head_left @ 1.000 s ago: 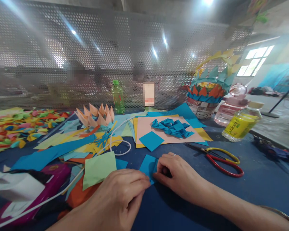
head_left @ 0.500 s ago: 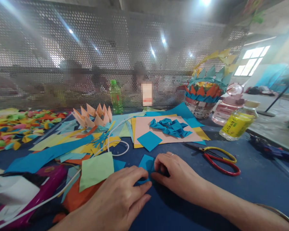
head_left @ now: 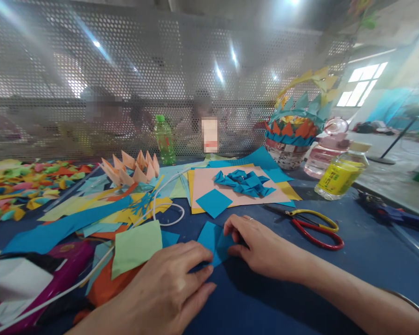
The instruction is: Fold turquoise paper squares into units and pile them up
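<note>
A sheet of blue paper (head_left: 208,236) lies on the dark blue table, partly hidden under my hands. My left hand (head_left: 176,279) holds its left side, fingers bent and pressed together. On the other side my right hand (head_left: 256,242) pinches a raised flap of the same sheet between thumb and curled fingers. Just beyond, a blue paper square (head_left: 214,203) rests at the edge of a pale pink sheet (head_left: 204,181). Several folded blue pieces (head_left: 246,183) are heaped on that pink sheet. Left of my left hand is a light green paper square (head_left: 136,249).
Scissors (head_left: 315,228) with red and yellow handles lie at the right, near a glue gun (head_left: 392,211). Behind them stand a yellow-labelled bottle (head_left: 342,174), a pink bottle (head_left: 327,156) and a paper basket (head_left: 290,151). Leftward are a peach paper crown (head_left: 130,170), a white cable (head_left: 177,221) and a purple device (head_left: 68,267).
My right hand has moved slightly right and lifted the right part of the blue paper into a flap. My left hand stays on the left side. The view has shifted a little.
</note>
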`<act>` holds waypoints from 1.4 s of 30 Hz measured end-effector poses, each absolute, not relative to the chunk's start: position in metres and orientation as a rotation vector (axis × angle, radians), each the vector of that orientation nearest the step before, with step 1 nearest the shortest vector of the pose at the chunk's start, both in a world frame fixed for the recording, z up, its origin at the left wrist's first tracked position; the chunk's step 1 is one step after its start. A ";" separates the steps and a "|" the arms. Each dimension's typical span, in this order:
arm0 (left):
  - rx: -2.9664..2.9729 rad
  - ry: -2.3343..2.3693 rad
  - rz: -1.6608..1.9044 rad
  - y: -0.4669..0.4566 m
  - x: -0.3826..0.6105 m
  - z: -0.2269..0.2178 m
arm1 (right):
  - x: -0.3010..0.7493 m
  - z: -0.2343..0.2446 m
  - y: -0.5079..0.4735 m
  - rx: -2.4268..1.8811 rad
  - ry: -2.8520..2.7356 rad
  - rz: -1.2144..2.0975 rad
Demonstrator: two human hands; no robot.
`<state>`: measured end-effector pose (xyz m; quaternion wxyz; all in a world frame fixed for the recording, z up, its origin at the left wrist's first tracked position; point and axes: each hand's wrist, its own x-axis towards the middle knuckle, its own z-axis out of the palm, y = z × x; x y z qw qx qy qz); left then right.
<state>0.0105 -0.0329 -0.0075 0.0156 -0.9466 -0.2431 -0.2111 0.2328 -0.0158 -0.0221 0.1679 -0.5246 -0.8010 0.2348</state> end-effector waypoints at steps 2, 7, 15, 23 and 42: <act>-2.940 -0.734 -0.685 -0.033 0.011 -0.008 | 0.232 -0.023 -0.015 -1.482 -2.282 0.673; -2.924 -0.661 -0.698 -0.031 0.009 -0.009 | 0.225 -0.025 -0.017 -1.493 -2.262 0.591; -3.051 -0.685 -0.734 -0.031 0.010 -0.004 | 0.231 -0.027 -0.013 -1.470 -2.268 0.690; -3.036 -0.816 -0.643 -0.006 -0.003 -0.012 | 0.232 -0.025 -0.013 -1.452 -2.298 0.661; -3.350 -1.064 -0.782 -0.003 -0.001 -0.021 | 0.229 -0.011 -0.023 -0.889 -2.507 0.734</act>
